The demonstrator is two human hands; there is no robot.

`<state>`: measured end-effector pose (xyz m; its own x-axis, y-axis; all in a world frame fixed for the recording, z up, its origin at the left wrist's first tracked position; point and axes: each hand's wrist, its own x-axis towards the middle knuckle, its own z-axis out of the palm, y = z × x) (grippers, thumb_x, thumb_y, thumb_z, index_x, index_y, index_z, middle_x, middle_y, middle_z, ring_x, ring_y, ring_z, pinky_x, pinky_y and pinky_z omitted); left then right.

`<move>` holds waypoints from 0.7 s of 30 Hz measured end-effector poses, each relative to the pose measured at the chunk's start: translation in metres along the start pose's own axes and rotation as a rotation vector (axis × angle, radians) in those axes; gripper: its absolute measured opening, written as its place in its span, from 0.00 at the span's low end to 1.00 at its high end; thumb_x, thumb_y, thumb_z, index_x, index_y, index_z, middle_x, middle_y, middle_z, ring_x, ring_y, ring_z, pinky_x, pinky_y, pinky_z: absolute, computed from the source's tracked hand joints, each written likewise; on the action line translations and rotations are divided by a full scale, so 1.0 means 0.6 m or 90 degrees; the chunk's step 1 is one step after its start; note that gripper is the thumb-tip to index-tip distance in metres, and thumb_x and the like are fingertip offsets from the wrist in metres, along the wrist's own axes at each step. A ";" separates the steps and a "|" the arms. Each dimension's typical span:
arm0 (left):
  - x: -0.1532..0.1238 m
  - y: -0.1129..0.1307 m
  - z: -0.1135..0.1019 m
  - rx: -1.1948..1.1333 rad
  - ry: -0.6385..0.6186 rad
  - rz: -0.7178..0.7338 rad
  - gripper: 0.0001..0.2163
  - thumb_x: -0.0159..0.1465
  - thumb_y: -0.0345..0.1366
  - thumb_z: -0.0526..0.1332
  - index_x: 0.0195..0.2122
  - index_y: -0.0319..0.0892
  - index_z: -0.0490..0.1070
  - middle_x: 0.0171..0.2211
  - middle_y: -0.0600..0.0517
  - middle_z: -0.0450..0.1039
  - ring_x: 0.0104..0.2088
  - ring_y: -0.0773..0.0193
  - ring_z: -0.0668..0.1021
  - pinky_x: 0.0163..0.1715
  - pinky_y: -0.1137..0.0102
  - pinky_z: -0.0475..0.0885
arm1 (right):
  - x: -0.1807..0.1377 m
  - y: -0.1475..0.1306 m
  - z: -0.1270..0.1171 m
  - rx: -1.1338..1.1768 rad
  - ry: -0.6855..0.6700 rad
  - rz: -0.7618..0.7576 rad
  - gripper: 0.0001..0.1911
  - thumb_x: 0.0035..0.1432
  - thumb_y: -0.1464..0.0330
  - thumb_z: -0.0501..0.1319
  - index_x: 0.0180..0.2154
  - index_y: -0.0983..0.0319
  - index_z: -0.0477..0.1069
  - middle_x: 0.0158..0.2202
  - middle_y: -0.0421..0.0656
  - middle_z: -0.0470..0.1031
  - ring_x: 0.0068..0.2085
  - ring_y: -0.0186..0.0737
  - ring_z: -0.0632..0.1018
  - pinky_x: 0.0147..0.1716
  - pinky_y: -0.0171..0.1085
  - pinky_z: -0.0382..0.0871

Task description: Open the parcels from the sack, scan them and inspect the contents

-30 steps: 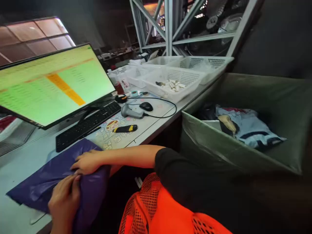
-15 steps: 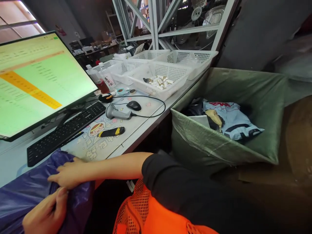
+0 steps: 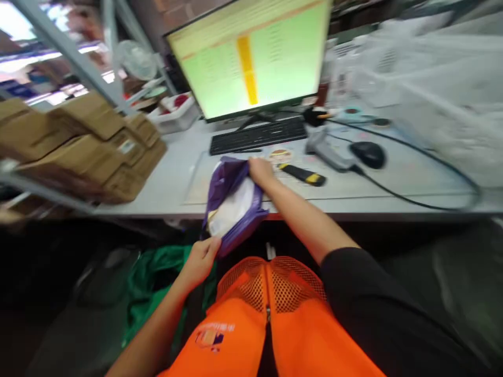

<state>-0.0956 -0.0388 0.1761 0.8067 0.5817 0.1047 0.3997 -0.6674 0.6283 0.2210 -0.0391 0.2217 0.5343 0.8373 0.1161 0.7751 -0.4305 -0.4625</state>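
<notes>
A purple plastic mailer bag (image 3: 231, 201) hangs over the front edge of the grey desk (image 3: 173, 183), its mouth spread so a white inside shows. My left hand (image 3: 201, 261) grips the bag's lower edge below the desk, fingers closed on it. My right hand (image 3: 261, 172) holds the bag's upper edge on the desktop, fingers curled over it. Just right of that hand lies a black and yellow utility knife (image 3: 302, 175).
A monitor (image 3: 251, 57) with a green sheet stands behind a black keyboard (image 3: 257, 137). A grey barcode scanner (image 3: 327, 151), a black mouse (image 3: 368, 154) and a cable lie at right. Brown cardboard boxes (image 3: 84, 144) are stacked at left. Green fabric (image 3: 151, 283) lies below the desk.
My view has swung left, so the green bin and white baskets have left the frame. The purple bag, flat on the desk before, is now pulled open over the desk edge between both hands.
</notes>
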 end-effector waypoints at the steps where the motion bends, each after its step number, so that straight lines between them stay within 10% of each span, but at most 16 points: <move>1: -0.002 -0.014 -0.003 0.002 0.028 -0.021 0.24 0.74 0.51 0.47 0.27 0.42 0.68 0.25 0.52 0.72 0.27 0.63 0.74 0.29 0.70 0.69 | 0.018 -0.019 0.022 0.006 -0.002 -0.009 0.16 0.72 0.64 0.59 0.56 0.65 0.73 0.54 0.53 0.77 0.54 0.51 0.78 0.56 0.55 0.72; 6: 0.015 -0.018 -0.035 0.110 0.204 0.091 0.11 0.73 0.42 0.57 0.44 0.43 0.75 0.42 0.46 0.79 0.46 0.55 0.79 0.50 0.63 0.74 | 0.024 -0.039 0.060 0.051 0.005 -0.057 0.22 0.61 0.76 0.59 0.56 0.63 0.75 0.49 0.56 0.81 0.53 0.55 0.79 0.53 0.48 0.70; 10: 0.098 -0.004 -0.066 0.133 0.094 0.177 0.12 0.76 0.37 0.53 0.52 0.43 0.75 0.51 0.45 0.78 0.54 0.57 0.77 0.59 0.62 0.71 | -0.001 -0.033 0.063 0.116 0.026 -0.079 0.20 0.61 0.72 0.58 0.55 0.63 0.76 0.46 0.49 0.82 0.47 0.47 0.80 0.49 0.41 0.70; 17: 0.274 -0.022 -0.090 0.398 -0.063 -0.038 0.37 0.61 0.56 0.70 0.63 0.34 0.70 0.61 0.31 0.71 0.64 0.34 0.70 0.66 0.47 0.60 | -0.017 -0.033 0.087 0.200 0.092 -0.117 0.19 0.67 0.62 0.50 0.34 0.61 0.76 0.36 0.48 0.80 0.40 0.46 0.77 0.44 0.42 0.72; 21: 0.330 -0.016 -0.110 0.414 -0.220 -0.099 0.46 0.50 0.60 0.76 0.64 0.33 0.72 0.63 0.30 0.71 0.67 0.31 0.68 0.70 0.46 0.51 | -0.013 -0.047 0.077 0.223 0.146 -0.161 0.15 0.65 0.62 0.53 0.35 0.60 0.77 0.48 0.52 0.79 0.52 0.50 0.76 0.57 0.48 0.69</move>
<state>0.0313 0.1137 0.2417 0.7680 0.5840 -0.2629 0.6100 -0.7921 0.0227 0.1793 -0.0178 0.1931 0.4352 0.7879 0.4357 0.7508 -0.0506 -0.6585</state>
